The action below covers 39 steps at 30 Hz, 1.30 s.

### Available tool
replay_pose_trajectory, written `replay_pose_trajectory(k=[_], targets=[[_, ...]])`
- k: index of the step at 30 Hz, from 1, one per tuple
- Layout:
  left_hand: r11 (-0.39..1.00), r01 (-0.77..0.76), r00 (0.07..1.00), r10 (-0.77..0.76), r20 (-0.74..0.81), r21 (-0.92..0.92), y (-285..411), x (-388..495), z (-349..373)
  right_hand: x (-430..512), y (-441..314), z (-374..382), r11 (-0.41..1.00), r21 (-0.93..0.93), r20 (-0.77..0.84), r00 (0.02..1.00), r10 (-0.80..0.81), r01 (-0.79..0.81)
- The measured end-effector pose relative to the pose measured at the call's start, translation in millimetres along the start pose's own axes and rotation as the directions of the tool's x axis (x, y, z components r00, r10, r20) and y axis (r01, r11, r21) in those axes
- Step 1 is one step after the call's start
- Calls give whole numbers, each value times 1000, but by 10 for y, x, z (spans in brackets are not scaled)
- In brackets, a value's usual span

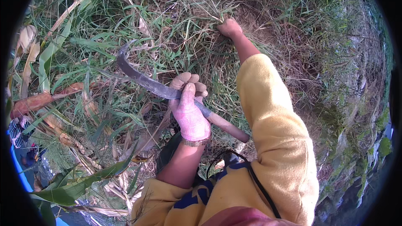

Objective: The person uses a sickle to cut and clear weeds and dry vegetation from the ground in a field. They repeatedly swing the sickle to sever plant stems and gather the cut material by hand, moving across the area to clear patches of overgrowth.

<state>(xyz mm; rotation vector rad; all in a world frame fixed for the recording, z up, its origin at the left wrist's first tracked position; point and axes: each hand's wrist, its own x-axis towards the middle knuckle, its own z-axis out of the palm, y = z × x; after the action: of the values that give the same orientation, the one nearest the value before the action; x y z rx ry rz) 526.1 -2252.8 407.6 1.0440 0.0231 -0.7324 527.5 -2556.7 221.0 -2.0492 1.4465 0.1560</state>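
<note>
My left hand (191,113) wears a pink knitted work glove with tan fingers. It grips a sickle (150,86) where the dark blade meets the handle. The curved blade points up and left over the grass, and the wooden handle (226,125) slants down to the right. Farther ahead, my bare right hand (230,28) is closed around a tuft of grass (218,14) close to the ground. Stems stick out past that fist, but its fingers are mostly hidden.
Green and dry grass (176,50) covers the ground ahead. Maize stalks and leaves (47,59) stand on the left, with a reddish stalk (31,103) leaning in. Bare soil (257,22) shows beside my right hand. A person (20,131) is partly visible at the far left rim.
</note>
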Motion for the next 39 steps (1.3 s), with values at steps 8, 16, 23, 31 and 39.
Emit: replay_pose_trajectory(k=[8, 16, 23, 31, 39], targets=[[996, -31, 999, 30, -15, -81, 66, 219, -31, 567, 190, 245, 993, 82, 88, 993, 80, -87], [1000, 7, 999, -7, -31, -23, 6, 39, -99, 570, 356, 306, 982, 183, 277, 961, -19, -33], [999, 37, 997, -38, -66, -9, -110, -46, -131, 125, 18, 326, 966, 31, 221, 940, -259, 258], [997, -80, 996, 81, 30, -18, -144, -20, 40, -1496, 49, 605, 916, 104, 411, 821, -395, 388], [995, 40, 998, -35, 49, -89, -177, -50, 206, -2855, 1428, 142, 987, 3, 765, 635, -107, 163]])
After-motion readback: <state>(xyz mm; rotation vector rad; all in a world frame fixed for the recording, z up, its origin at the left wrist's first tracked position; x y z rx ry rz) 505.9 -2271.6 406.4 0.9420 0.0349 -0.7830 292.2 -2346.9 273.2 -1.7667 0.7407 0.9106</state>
